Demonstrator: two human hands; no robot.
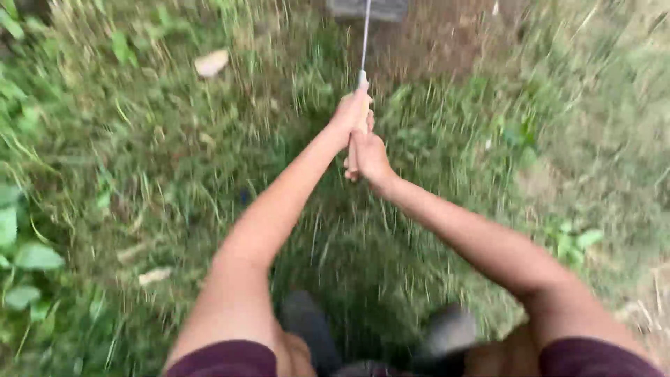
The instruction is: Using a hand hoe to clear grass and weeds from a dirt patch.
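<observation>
Both the left hand (352, 112) and right hand (368, 157) clamp the wooden handle (360, 126) of a stiff, seemingly head-heavy hoe (365, 35).

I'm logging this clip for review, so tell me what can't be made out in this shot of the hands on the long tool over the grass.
Head view only:
- Grey flat tool head: cut off by the top edge, so its kind is unclear.
- Pale wooden handle: mostly covered by the left hand and right hand.
- Thin grey metal shaft: thin and motion-blurred.
- Green grass: smeared by blur.
- Dark shoes: blurred, partly cut off by the bottom edge.
</observation>
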